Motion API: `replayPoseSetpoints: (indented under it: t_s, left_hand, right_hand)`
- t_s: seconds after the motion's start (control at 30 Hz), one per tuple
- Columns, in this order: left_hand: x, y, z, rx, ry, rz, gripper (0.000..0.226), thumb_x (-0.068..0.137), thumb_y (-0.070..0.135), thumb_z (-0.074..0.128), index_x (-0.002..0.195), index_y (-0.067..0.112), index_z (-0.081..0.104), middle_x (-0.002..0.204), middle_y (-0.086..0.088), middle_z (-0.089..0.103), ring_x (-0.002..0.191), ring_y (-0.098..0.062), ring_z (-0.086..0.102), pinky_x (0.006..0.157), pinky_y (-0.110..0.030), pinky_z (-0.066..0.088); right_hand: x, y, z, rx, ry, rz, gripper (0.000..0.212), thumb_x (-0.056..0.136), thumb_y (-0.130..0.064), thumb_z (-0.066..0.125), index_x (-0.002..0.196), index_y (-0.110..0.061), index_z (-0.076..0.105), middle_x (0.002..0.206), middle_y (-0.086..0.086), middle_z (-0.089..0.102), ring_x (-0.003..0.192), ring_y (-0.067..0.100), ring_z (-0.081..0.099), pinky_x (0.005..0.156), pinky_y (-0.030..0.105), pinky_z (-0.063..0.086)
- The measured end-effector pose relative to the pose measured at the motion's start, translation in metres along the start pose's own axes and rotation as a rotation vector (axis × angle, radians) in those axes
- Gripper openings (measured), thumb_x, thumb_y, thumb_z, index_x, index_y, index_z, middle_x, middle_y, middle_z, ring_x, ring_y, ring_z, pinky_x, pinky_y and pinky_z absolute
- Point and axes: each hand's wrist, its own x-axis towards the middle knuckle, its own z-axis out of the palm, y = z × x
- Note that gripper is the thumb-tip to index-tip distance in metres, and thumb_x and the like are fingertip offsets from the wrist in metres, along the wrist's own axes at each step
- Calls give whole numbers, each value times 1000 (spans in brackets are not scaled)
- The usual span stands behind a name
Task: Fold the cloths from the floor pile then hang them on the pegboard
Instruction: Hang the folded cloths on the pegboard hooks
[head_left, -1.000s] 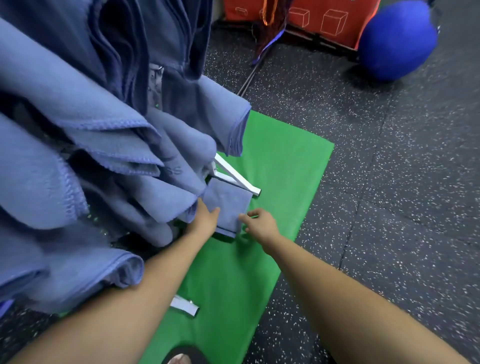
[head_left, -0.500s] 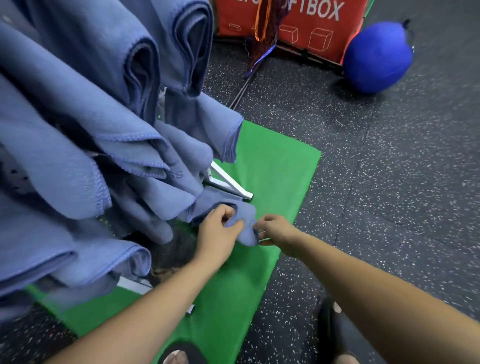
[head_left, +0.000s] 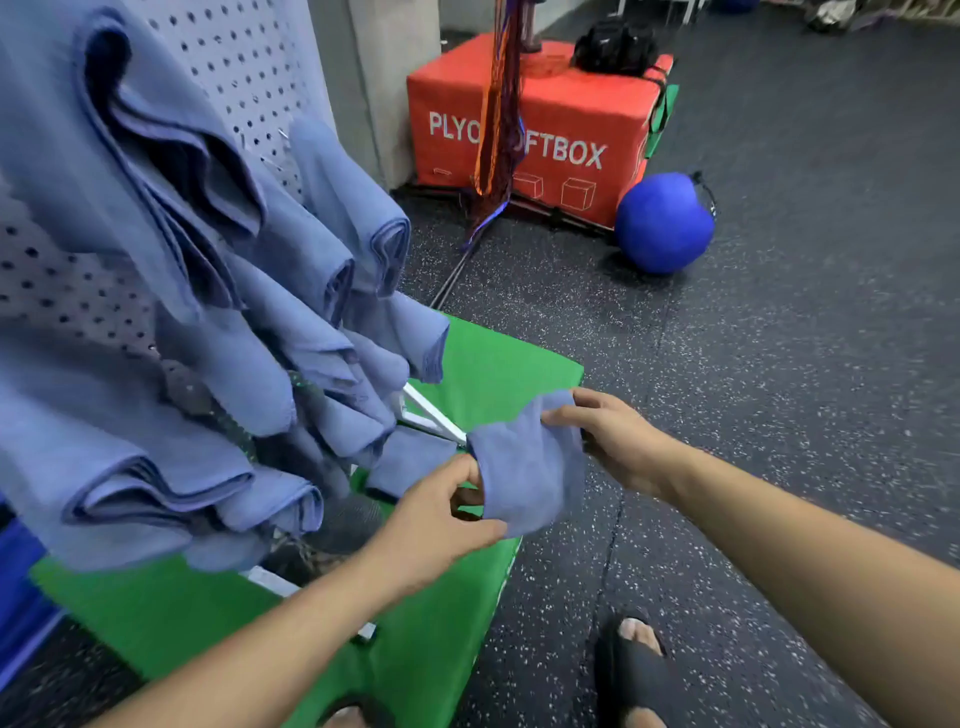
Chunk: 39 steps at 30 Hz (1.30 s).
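Midway, the left hand (head_left: 431, 525) pinches one edge of a blue cloth (head_left: 524, 467) and the right hand (head_left: 613, 441) grips the other, the cloth held between them. Folding seems next, then hanging on the pegboard (head_left: 244, 67) above the left hand.

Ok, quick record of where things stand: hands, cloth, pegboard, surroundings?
left hand: pinches the cloth's left edge
right hand: grips the cloth's upper right corner
cloth: blue, held up between both hands above the mat, loosely draped
pegboard: at left, crowded with hung cloths
mat: green, on the floor beneath the pegboard
background: red box with a blue ball beside it
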Motion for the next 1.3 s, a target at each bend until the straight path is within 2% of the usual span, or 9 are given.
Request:
replayPoseSetpoints:
  t_s: [0.13, 0.23, 0.4, 0.53, 0.7, 0.87, 1.0, 1.13, 1.3]
  left_hand:
    - [-28, 26, -7, -7, -123, 61, 33, 84, 9, 84, 112, 14, 67, 118, 3, 72, 114, -12, 72, 90, -22, 53]
    - [-43, 54, -15, 79, -171, 63, 26, 89, 13, 82, 112, 22, 72, 107, 18, 73, 95, 5, 71, 75, -19, 51]
    - [-58, 116, -56, 171, 12, 130, 8, 88, 21, 79, 94, 26, 75, 89, 7, 79, 81, -18, 74, 83, -43, 62]
    - [-61, 186, -91, 119, 255, 377, 29, 90, 12, 80, 109, 29, 67, 109, 12, 75, 102, -7, 71, 91, -28, 56]
    - [-75, 252, -123, 176, -161, 370, 78, 90, 15, 86, 153, 35, 44, 149, 18, 58, 142, 5, 49, 116, -21, 42]
    - [-95, 285, -148, 178, -311, 273, 77, 81, 12, 94, 143, 33, 52, 140, -2, 68, 137, -14, 61, 116, -52, 49]
    - [-113, 298, -169, 199, -237, 216, 64, 78, 24, 96, 129, 22, 58, 132, -20, 69, 128, -34, 67, 111, -66, 48]
    - [-131, 313, -193, 205, -66, 187, 48, 81, 21, 93, 123, 19, 70, 120, -10, 78, 118, -31, 73, 108, -53, 55]
    - [-146, 326, -216, 234, 96, 247, 42, 81, 22, 94, 116, 32, 73, 95, -5, 77, 84, -8, 69, 82, -26, 55]
  right_hand:
    - [-46, -59, 5, -214, -92, -172, 19, 91, -11, 76, 106, -6, 68, 100, 14, 75, 94, 20, 67, 82, 38, 46]
    - [-75, -102, 12, -448, -169, -277, 17, 96, -10, 74, 90, -12, 58, 79, 2, 51, 77, 12, 49, 63, 28, 36]
    - [-124, -169, 26, -747, -268, -399, 38, 100, -16, 74, 86, -7, 41, 82, -3, 33, 74, 8, 35, 60, 24, 33]
    - [-161, -214, 43, -900, -389, -480, 28, 102, -26, 75, 96, -6, 57, 86, 8, 53, 84, 6, 48, 70, 35, 44]
    - [-189, -257, 73, -1079, -490, -618, 18, 101, -35, 74, 104, -19, 67, 105, 11, 64, 95, 30, 58, 88, 47, 51]
    - [-210, -293, 100, -1194, -530, -642, 12, 99, -34, 78, 91, -39, 70, 86, -9, 64, 82, 2, 56, 79, 29, 50]
    - [-223, -319, 118, -1219, -486, -754, 3, 102, -29, 75, 101, -26, 74, 90, 9, 67, 80, 6, 52, 78, 41, 50]
    - [-226, -338, 135, -1159, -375, -804, 23, 98, -37, 78, 120, -33, 73, 96, 1, 76, 87, 24, 69, 81, 40, 55]
    - [-220, -346, 144, -1099, -273, -679, 56, 76, -35, 97, 115, -24, 59, 72, -9, 59, 58, 2, 49, 53, 20, 37]
